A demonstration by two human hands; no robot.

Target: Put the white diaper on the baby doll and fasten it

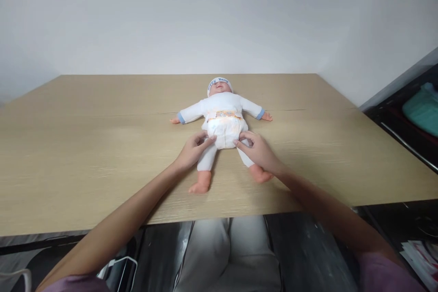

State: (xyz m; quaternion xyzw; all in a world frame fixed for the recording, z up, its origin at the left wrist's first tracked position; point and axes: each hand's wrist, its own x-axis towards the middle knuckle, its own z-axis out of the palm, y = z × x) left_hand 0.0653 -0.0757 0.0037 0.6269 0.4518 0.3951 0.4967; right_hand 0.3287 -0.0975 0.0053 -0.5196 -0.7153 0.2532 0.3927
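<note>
A baby doll in a white outfit with blue cuffs and a white cap lies on its back, arms spread and feet toward me. Round its hips sits a white diaper with an orange patterned waistband. My left hand pinches the diaper's leg edge on the left side, thumb on top. At the opposite leg edge, my right hand holds the diaper between thumb and fingers. The fingertips under the edges are partly hidden.
The doll rests on a light wooden table that meets a white wall. At the right stands a dark shelf with a teal cloth bundle. Papers lie low at the right, and a white cable hangs below the table's front edge.
</note>
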